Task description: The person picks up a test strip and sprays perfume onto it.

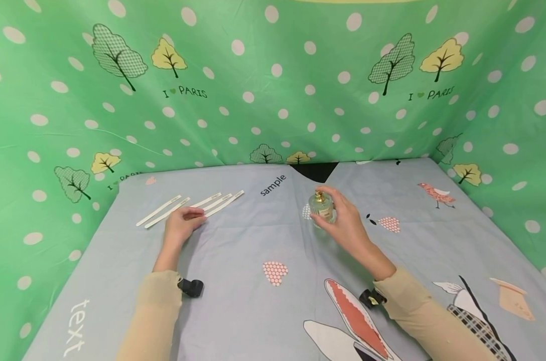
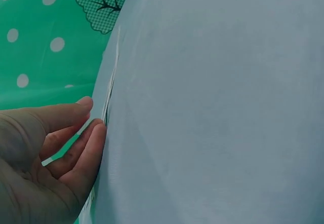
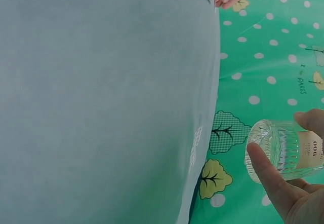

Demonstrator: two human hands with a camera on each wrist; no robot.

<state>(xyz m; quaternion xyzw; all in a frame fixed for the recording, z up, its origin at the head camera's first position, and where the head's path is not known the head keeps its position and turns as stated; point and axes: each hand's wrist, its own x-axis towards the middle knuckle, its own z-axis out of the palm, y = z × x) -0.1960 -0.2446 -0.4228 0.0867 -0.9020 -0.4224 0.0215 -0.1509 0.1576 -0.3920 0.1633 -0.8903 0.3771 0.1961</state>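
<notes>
My right hand (image 1: 345,220) grips a clear glass perfume bottle (image 1: 321,207) with a gold neck and pale label, raised over the table. The right wrist view shows the thumb and fingers spread around the bottle (image 3: 283,150), its ribbed base towards the camera. On the left, several white perfume test strips (image 1: 158,210) lie slantwise in two groups. My left hand (image 1: 180,228) is down among these strips, its fingertips right at the lower ends of the right-hand group. In the left wrist view, a gap shows between the thumb and bent fingers (image 2: 83,158).
A grey-blue printed cloth (image 1: 237,311) covers the table. Green dotted curtains (image 1: 255,75) hang behind and at both sides. Each wrist wears a small black camera (image 1: 191,288) beside a beige sleeve (image 1: 153,311).
</notes>
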